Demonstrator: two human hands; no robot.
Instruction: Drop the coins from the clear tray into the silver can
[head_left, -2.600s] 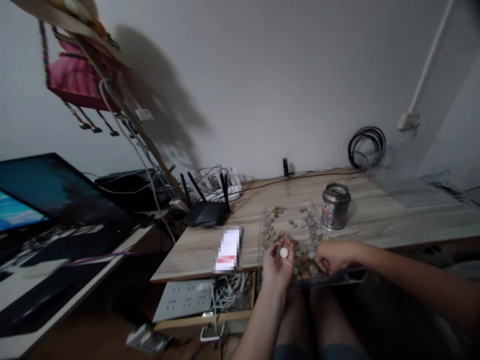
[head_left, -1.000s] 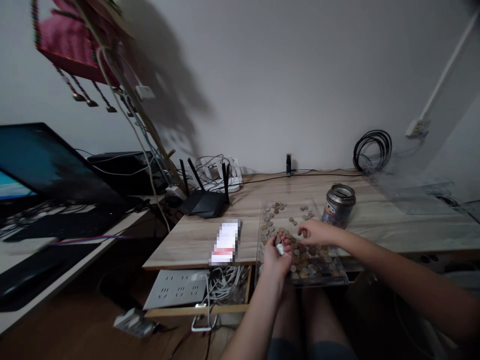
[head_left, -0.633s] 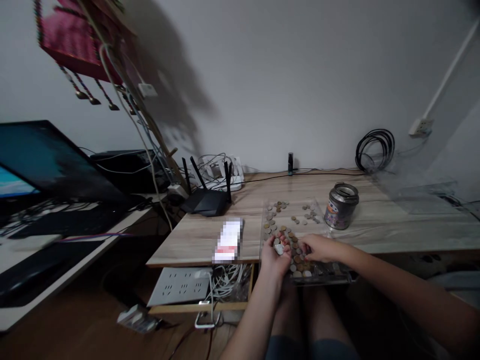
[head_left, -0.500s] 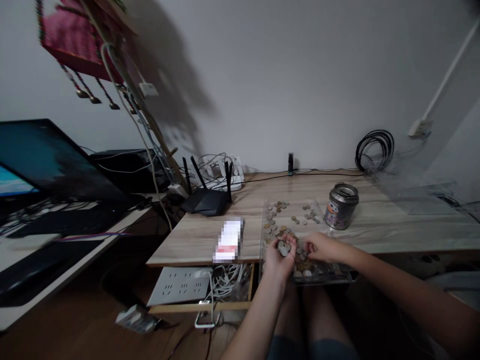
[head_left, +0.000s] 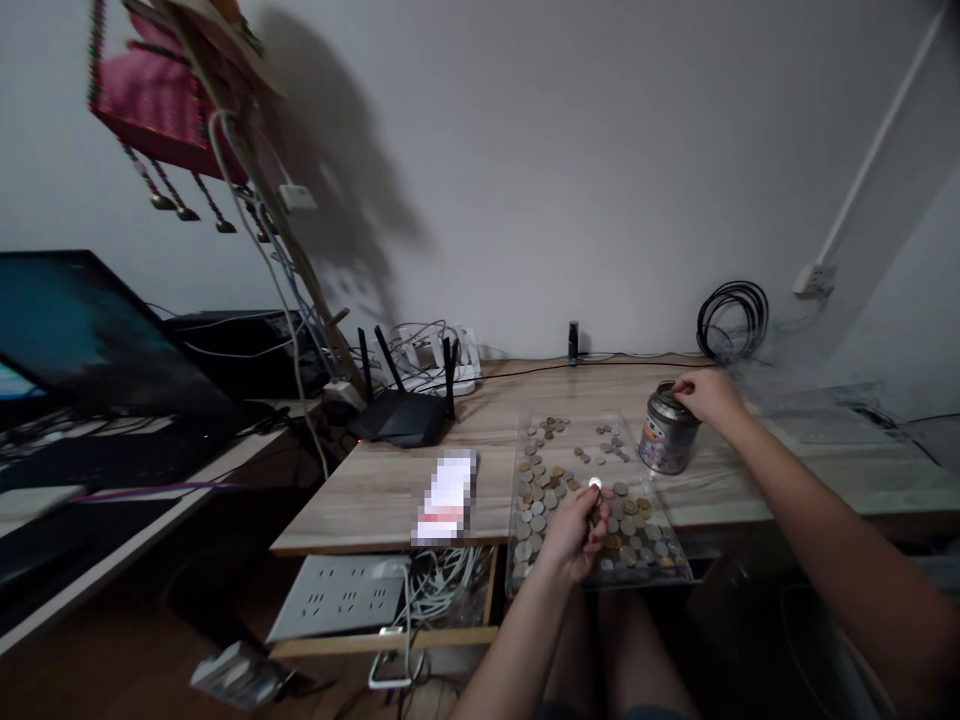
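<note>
My left hand [head_left: 574, 538] is curled over the clear tray of coins, its fingers closed around coins. One bright coin [head_left: 595, 484] shows at the thumb tip. My right hand [head_left: 709, 396] pinches at the top of a grey metal can [head_left: 665, 441] with a printed label. What the right fingertips hold, if anything, is too small to make out. Below the left hand, loose silver and brass-coloured coins [head_left: 538, 523] lie spread across the clear plastic tray [head_left: 514, 575], which sits at the desk's front edge.
Left of the tray lies a phone [head_left: 448, 495] with a lit screen. A black router [head_left: 405, 415] stands behind it. Below, an open drawer holds a power strip [head_left: 337, 597] and white cables. Coiled black cable [head_left: 733, 318] leans at the wall, near a small dark bottle [head_left: 573, 343].
My right hand has moved from the coins up and right to the can's top. My left hand has turned and closed over its coins. The view has shifted slightly.
</note>
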